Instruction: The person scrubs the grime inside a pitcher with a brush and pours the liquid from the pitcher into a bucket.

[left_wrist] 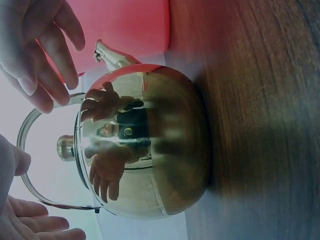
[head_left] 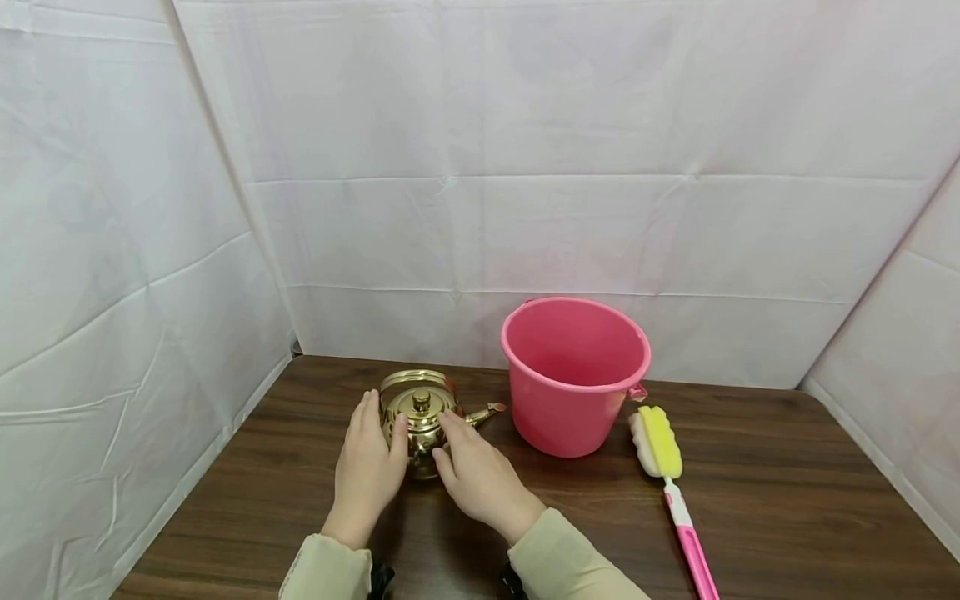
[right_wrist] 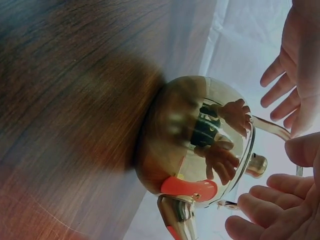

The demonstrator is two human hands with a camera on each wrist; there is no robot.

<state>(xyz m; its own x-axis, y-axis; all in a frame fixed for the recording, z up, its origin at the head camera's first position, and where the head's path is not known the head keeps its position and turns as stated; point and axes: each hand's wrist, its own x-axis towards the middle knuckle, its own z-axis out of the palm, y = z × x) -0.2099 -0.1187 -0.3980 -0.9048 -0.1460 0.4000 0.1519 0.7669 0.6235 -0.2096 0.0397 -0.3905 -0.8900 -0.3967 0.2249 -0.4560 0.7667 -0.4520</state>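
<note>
A shiny gold kettle (head_left: 422, 417) with a knobbed lid and an arched handle stands upright on the dark wooden table, its spout pointing right. My left hand (head_left: 369, 467) is at the kettle's left side, fingers extended. On the other side is my right hand (head_left: 480, 479), its fingers also stretched out towards the kettle. In the left wrist view, gaps show between both hands and the kettle body (left_wrist: 170, 150), which mirrors them. The right wrist view likewise shows the kettle (right_wrist: 172, 145) with neither hand gripping it.
A pink bucket (head_left: 562, 417) stands right of the kettle, near its spout. Further right lies a sponge brush (head_left: 663, 446) with a pink and white handle. White cloth (head_left: 480, 233) hangs behind the table (head_left: 787, 500) and at both sides.
</note>
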